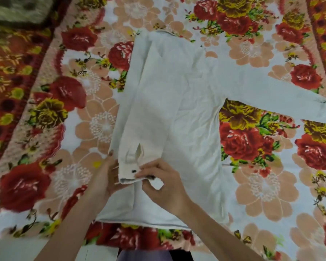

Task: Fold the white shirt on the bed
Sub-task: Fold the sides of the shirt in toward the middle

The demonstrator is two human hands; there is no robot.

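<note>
The white shirt (pixel 192 117) lies flat on the floral bed cover (pixel 262 185), collar at the far end, hem toward me. Its left side is folded inward, and the left sleeve (pixel 145 117) runs straight down over the body. The right sleeve (pixel 271 95) stretches out to the right edge of the view. My left hand (pixel 105 178) holds the left edge of the sleeve cuff (pixel 130 172). My right hand (pixel 162 185) pinches the cuff's lower right corner between thumb and fingers.
A dark patterned cushion or blanket (pixel 17 10) sits at the far left corner. The bed's near edge runs along the bottom, with pale floor (pixel 11 249) below it. The cover's red patterned border (pixel 9 72) runs down the left side.
</note>
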